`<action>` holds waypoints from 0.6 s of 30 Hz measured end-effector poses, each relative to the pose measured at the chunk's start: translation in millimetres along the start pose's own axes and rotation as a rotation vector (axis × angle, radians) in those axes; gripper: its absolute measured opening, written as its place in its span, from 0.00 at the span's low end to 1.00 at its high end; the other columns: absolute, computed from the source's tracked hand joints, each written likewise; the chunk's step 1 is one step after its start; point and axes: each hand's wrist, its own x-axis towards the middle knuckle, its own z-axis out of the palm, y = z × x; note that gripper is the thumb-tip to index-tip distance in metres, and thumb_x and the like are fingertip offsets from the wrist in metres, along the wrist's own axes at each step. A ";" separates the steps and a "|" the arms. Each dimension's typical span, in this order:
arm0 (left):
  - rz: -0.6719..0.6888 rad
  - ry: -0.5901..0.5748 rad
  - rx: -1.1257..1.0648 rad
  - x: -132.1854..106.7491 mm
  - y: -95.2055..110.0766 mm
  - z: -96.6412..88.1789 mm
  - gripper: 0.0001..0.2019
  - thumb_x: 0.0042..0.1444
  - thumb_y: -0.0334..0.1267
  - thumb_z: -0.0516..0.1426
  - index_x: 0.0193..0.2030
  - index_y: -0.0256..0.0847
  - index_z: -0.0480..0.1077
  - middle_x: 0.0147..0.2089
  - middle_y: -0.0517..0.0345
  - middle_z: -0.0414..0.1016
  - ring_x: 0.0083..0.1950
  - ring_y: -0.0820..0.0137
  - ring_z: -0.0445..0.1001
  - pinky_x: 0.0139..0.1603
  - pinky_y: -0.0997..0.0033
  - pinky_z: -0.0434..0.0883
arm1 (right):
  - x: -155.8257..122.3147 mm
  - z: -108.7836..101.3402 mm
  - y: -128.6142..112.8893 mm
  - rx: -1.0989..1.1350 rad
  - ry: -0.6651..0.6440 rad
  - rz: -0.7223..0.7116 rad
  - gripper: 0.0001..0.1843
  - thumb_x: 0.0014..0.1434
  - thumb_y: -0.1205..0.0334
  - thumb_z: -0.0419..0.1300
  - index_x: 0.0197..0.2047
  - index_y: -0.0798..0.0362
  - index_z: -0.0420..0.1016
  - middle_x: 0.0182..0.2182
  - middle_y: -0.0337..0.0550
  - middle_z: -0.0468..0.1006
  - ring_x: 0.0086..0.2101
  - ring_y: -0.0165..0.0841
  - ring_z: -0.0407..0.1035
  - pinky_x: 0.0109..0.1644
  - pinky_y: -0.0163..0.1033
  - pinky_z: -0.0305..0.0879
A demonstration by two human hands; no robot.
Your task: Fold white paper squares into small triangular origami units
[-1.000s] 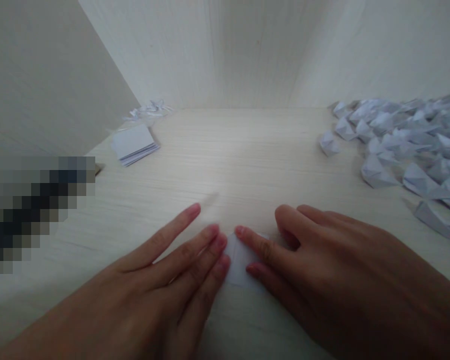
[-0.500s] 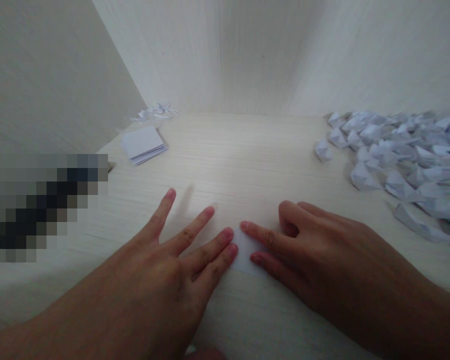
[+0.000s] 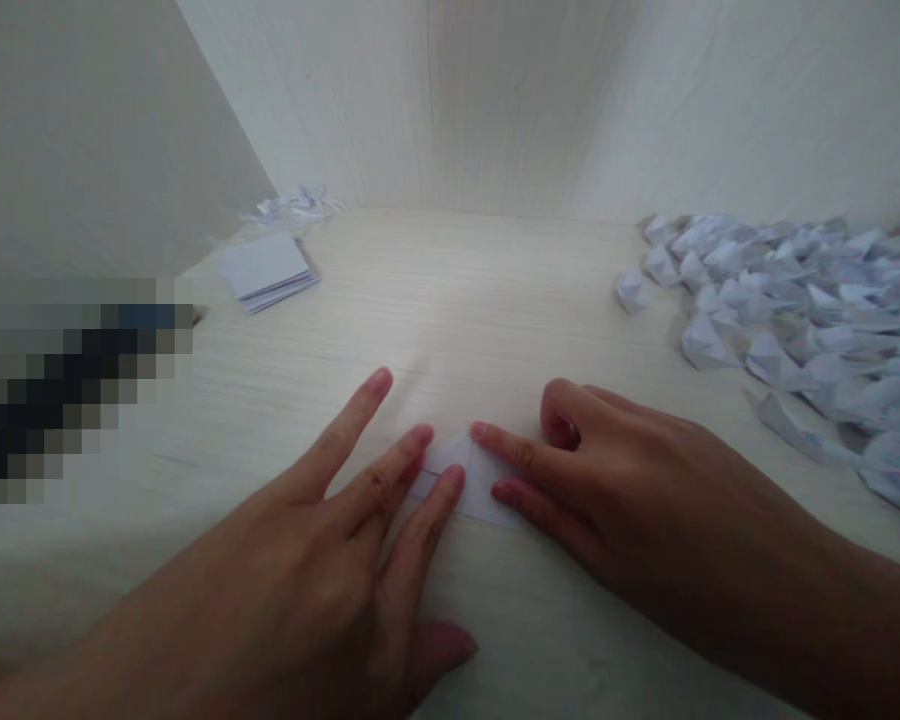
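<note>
The folded paper sheet is pinned to the tabletop, its left part beneath the left hand, fingers splayed, its right part beneath the right hand, index finger and thumb slightly parted. A crease could be skewed if the sheet is shifted by uneven fingertip pressure. Beyond it, a paper stack is seen leftward, a heap of folded paper shapes rightward, and paper strips far left.

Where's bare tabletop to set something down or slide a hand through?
Free: mid-table, between the paper stack and folded-paper pile, from back wall toward the hands; also between stack and left hand. Crowded: right side under the pile, back-left corner with paper strips, front centre where left and right hand touch the paper piece.
</note>
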 end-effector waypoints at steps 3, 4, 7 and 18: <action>0.003 0.014 -0.023 12.1 -0.4 -3.7 0.24 0.64 0.50 0.58 0.54 0.30 0.75 0.50 0.43 0.82 0.58 0.56 0.77 0.77 0.47 0.50 | 0.3 1.7 3.9 0.097 0.032 -0.006 0.13 0.67 0.57 0.59 0.53 0.42 0.80 0.35 0.44 0.74 0.31 0.34 0.68 0.35 0.38 0.63; -0.019 0.027 -0.052 15.7 -1.5 -4.9 0.19 0.65 0.47 0.58 0.52 0.32 0.76 0.48 0.47 0.83 0.54 0.58 0.78 0.76 0.45 0.52 | 0.2 2.2 5.0 0.130 0.046 -0.008 0.14 0.67 0.58 0.59 0.53 0.42 0.80 0.36 0.45 0.75 0.33 0.35 0.69 0.37 0.39 0.65; -0.100 0.050 -0.163 23.6 -5.9 -5.5 0.08 0.66 0.36 0.56 0.42 0.41 0.78 0.39 0.56 0.82 0.42 0.65 0.79 0.66 0.45 0.66 | -0.4 3.4 7.5 0.232 0.097 -0.042 0.15 0.67 0.62 0.59 0.54 0.44 0.80 0.42 0.48 0.77 0.40 0.37 0.71 0.45 0.44 0.69; -0.087 -0.055 -0.296 28.4 -5.3 2.4 0.12 0.67 0.29 0.51 0.44 0.40 0.76 0.46 0.52 0.78 0.45 0.64 0.75 0.48 0.61 0.77 | -1.5 1.5 11.3 0.468 0.132 0.030 0.23 0.60 0.69 0.63 0.58 0.47 0.77 0.47 0.45 0.83 0.47 0.38 0.76 0.53 0.46 0.73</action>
